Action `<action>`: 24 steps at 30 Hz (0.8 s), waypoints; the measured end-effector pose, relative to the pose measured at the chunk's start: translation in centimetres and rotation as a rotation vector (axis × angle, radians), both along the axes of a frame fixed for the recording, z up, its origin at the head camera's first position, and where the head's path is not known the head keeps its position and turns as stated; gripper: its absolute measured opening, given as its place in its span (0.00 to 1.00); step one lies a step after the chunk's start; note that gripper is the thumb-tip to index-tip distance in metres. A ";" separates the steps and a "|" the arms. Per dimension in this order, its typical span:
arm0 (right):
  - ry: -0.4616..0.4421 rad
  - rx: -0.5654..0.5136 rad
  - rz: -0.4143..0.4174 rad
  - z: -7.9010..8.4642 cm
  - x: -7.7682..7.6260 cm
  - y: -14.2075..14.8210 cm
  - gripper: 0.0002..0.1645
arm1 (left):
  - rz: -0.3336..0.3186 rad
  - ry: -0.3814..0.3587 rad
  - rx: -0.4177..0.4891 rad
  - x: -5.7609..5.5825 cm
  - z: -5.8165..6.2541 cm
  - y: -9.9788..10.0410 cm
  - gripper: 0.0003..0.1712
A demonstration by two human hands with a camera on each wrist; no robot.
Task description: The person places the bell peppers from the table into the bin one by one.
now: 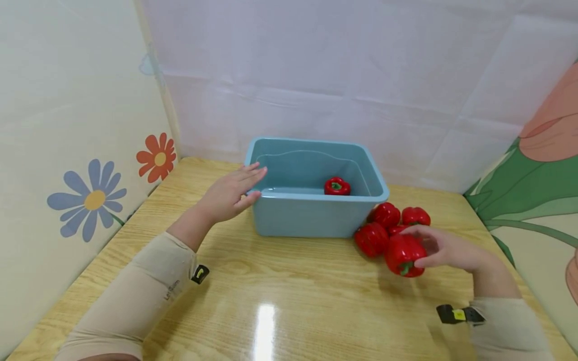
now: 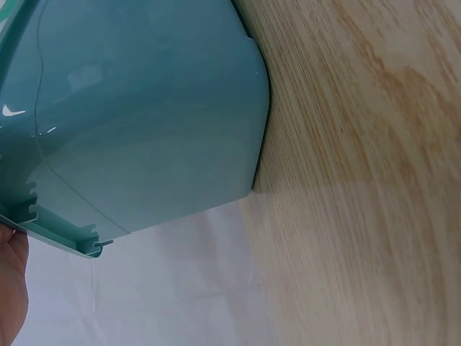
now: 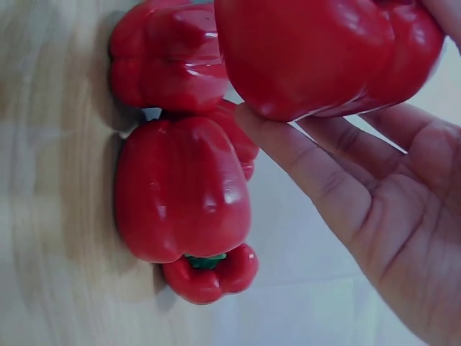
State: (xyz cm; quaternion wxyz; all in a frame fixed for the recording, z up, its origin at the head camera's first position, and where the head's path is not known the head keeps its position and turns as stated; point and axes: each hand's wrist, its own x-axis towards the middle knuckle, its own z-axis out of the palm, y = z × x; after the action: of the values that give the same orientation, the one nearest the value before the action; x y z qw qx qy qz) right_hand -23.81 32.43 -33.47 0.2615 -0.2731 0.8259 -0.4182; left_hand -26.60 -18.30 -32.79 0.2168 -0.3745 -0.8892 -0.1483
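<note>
My left hand rests on the left rim of a blue plastic bin, its fingers fairly straight. In the left wrist view only part of that hand shows beside the bin's rim. One red bell pepper with a green stem lies inside the bin. My right hand grips another red bell pepper between thumb and fingers, its green stem facing down toward me. In the right wrist view this held pepper is raised off the table, close to several others.
Several red bell peppers are clustered on the wooden table against the bin's right front corner. A white sheet hangs behind the bin. Flower-printed panels stand on both sides.
</note>
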 end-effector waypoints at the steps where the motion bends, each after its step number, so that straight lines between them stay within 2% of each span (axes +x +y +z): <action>1: 0.002 -0.002 -0.005 0.1 0.0 0.0 0.33 | 0.001 0.001 -0.001 0.0 0.0 0.0 0.33; 10: 0.096 -0.004 -0.038 1.0 -0.2 0.1 0.33 | 0.001 -0.007 -0.001 0.0 0.0 0.0 0.33; 17: 0.112 -0.003 -0.078 1.6 -0.3 0.1 0.33 | 0.004 -0.011 -0.002 0.0 0.0 0.0 0.33; 24: 0.198 -0.012 -0.091 2.6 -0.2 -0.2 0.33 | 0.005 -0.019 0.001 0.1 0.1 0.1 0.33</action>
State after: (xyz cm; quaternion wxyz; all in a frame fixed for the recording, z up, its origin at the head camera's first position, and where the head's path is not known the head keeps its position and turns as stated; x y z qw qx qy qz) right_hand -23.98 32.22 -30.90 0.1576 -0.2768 0.8568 -0.4054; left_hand -26.45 -18.20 -32.70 0.2092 -0.3707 -0.8921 -0.1517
